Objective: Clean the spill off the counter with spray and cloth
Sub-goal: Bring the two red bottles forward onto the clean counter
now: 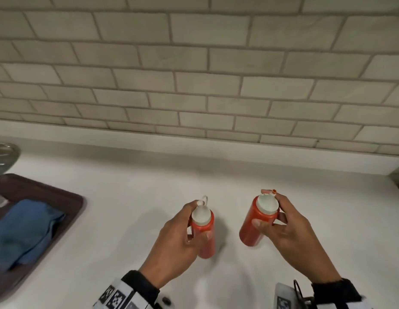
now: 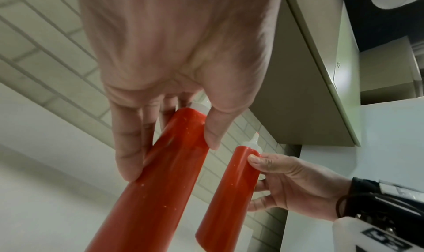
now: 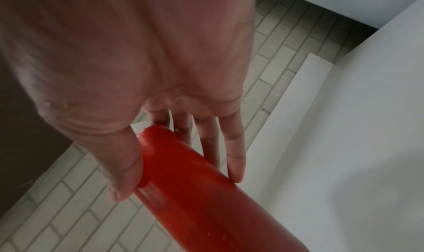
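Two red squeeze bottles with white nozzle caps stand over the white counter. My left hand grips the left bottle near its top; the left wrist view shows that bottle between thumb and fingers. My right hand grips the right bottle, which leans left and has an orange-tipped nozzle; up close this bottle fills the right wrist view, and the bottle also appears in the left wrist view. A folded blue cloth lies on a dark tray at the left. No spill or spray bottle shows.
A tiled wall backs the counter. A metal bowl sits at the far left behind the tray. An upper cabinet hangs overhead in the left wrist view.
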Motion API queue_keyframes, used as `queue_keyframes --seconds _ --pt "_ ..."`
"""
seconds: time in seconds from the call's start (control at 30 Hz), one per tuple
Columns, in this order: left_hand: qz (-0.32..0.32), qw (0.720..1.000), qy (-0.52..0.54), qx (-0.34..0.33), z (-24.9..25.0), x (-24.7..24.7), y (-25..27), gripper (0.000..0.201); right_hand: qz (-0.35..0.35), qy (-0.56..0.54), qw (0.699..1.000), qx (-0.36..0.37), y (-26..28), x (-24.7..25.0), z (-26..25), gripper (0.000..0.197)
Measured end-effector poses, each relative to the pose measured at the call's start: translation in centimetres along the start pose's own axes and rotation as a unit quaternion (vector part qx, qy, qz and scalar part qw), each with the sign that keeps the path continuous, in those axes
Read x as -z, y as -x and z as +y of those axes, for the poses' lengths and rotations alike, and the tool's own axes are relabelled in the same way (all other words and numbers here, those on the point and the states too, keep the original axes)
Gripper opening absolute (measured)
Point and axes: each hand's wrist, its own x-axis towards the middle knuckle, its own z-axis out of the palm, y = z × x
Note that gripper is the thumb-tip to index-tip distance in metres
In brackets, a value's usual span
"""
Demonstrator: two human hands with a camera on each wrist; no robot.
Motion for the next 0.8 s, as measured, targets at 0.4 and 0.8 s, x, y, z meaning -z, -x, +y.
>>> queue_keyframes --seconds 0.4,0.8 --pt "0.055 0.997 -0.050 0.039 -4.6 8.7 -0.7 0.055 -0.037 -0.012 0.999 0.009 -3.5 -6.7 -3.0 0.060" --pt "0.074 0.993 -0.088 0.026 -4.9 13.4 -11.5 0.062 -0.004 0.036 0.999 0.026 -12.1 -10.0 -4.9 0.062"
